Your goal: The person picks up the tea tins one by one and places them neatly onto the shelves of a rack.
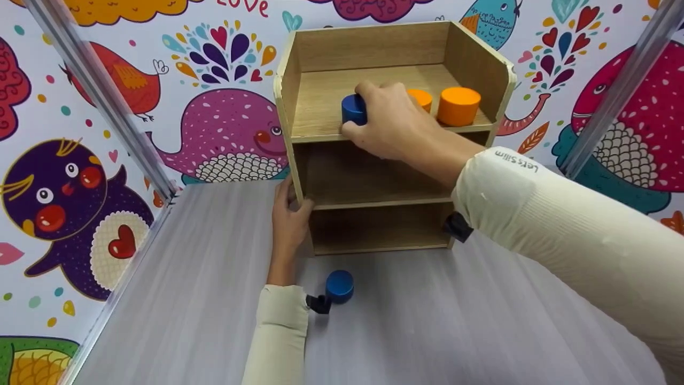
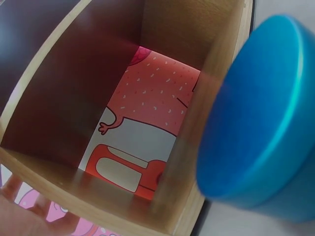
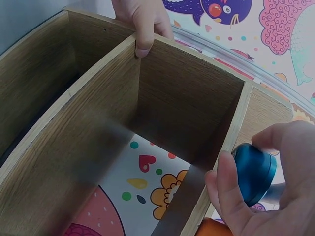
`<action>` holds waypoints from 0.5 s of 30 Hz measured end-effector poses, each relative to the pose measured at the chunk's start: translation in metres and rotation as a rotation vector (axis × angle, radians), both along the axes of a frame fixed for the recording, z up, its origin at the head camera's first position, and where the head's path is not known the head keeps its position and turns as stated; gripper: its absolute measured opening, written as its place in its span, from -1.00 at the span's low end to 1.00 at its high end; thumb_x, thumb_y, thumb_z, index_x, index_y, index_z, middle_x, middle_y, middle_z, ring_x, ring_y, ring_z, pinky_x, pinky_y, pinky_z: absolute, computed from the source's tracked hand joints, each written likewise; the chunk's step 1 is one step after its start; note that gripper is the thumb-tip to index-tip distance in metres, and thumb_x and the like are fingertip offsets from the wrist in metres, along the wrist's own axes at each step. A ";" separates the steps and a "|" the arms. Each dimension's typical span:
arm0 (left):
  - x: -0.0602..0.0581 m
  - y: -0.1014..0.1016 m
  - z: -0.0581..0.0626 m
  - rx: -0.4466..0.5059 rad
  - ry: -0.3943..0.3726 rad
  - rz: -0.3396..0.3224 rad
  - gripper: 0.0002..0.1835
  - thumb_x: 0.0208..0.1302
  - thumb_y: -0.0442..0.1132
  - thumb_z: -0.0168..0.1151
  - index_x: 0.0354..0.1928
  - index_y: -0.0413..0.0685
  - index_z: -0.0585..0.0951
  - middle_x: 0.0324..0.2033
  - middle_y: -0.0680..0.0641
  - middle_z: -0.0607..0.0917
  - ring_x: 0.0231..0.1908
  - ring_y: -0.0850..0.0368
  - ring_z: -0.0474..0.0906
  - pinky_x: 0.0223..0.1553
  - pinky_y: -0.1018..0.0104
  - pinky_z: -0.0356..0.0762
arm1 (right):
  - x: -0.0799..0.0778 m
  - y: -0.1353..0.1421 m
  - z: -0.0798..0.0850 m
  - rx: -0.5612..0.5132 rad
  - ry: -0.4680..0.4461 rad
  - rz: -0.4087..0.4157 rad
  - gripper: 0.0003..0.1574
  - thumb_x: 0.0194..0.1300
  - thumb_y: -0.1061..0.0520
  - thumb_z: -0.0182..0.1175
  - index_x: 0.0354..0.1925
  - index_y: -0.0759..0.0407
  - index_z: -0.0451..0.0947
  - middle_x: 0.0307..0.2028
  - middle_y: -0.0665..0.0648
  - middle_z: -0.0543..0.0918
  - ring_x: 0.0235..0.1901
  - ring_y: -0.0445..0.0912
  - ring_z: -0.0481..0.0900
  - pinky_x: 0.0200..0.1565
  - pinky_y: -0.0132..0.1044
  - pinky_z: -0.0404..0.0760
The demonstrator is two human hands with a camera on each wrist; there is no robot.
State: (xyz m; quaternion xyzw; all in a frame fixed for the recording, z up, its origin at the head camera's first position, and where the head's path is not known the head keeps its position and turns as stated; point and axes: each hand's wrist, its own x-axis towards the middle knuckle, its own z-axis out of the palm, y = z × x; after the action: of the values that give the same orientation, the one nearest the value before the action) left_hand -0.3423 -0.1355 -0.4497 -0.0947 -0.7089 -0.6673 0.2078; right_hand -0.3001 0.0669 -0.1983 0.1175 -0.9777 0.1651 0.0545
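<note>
My right hand (image 1: 389,122) grips a small blue round tin (image 1: 351,110) at the front of the top tier of a wooden shelf unit (image 1: 374,49). In the right wrist view, thumb and fingers close round that tin from both sides, and it stands upright or nearly so. My left hand (image 1: 290,220) holds the unit's left side panel, its thumb over the front edge and its fingers along the outside. Another blue tin (image 1: 340,285) stands on the table beside the left wrist; it looms large in the left wrist view.
Two orange round tins stand on the top tier: one (image 1: 460,107) near the right wall, another (image 1: 421,99) partly behind my right hand. Two lower compartments open to the front. Grey table (image 1: 214,299) lies around the unit; a patterned wall and metal posts (image 1: 107,91) bound it.
</note>
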 end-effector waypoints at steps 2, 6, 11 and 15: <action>0.001 0.000 0.000 -0.005 -0.007 0.001 -0.32 0.32 -0.29 0.19 0.50 0.14 0.37 0.24 -0.08 0.48 0.24 0.03 0.50 0.25 -0.05 0.47 | 0.000 0.000 0.000 0.005 -0.007 -0.008 -0.14 0.39 -0.23 0.15 0.50 0.07 0.21 0.31 0.30 0.47 0.11 0.14 0.57 0.17 0.10 0.59; 0.002 0.000 0.000 -0.001 -0.020 -0.004 -0.32 0.35 -0.28 0.19 0.51 0.16 0.35 0.28 -0.08 0.46 0.27 0.00 0.47 0.31 -0.11 0.43 | 0.000 -0.001 0.000 0.012 -0.019 -0.022 -0.11 0.40 -0.24 0.14 0.52 0.07 0.18 0.33 0.31 0.44 0.13 0.15 0.56 0.17 0.11 0.59; 0.000 -0.001 0.000 0.019 -0.037 -0.016 -0.31 0.36 -0.32 0.18 0.53 0.09 0.32 0.32 -0.13 0.43 0.29 -0.05 0.44 0.32 -0.13 0.41 | -0.001 -0.001 -0.001 0.016 -0.034 -0.028 -0.09 0.41 -0.24 0.14 0.54 0.06 0.14 0.35 0.32 0.41 0.15 0.16 0.55 0.18 0.12 0.58; 0.000 -0.001 0.000 0.022 -0.066 -0.020 -0.28 0.36 -0.35 0.17 0.55 0.02 0.28 0.36 -0.16 0.40 0.33 -0.09 0.41 0.35 -0.14 0.38 | -0.001 -0.002 -0.002 0.018 -0.041 -0.031 -0.06 0.41 -0.24 0.15 0.57 0.03 0.09 0.39 0.33 0.37 0.20 0.19 0.53 0.20 0.14 0.55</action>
State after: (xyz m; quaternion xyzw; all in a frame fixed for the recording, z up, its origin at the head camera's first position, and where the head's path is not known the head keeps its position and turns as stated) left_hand -0.3427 -0.1367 -0.4493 -0.0774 -0.7070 -0.6799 0.1786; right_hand -0.3007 0.0650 -0.2005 0.0995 -0.9818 0.1577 0.0356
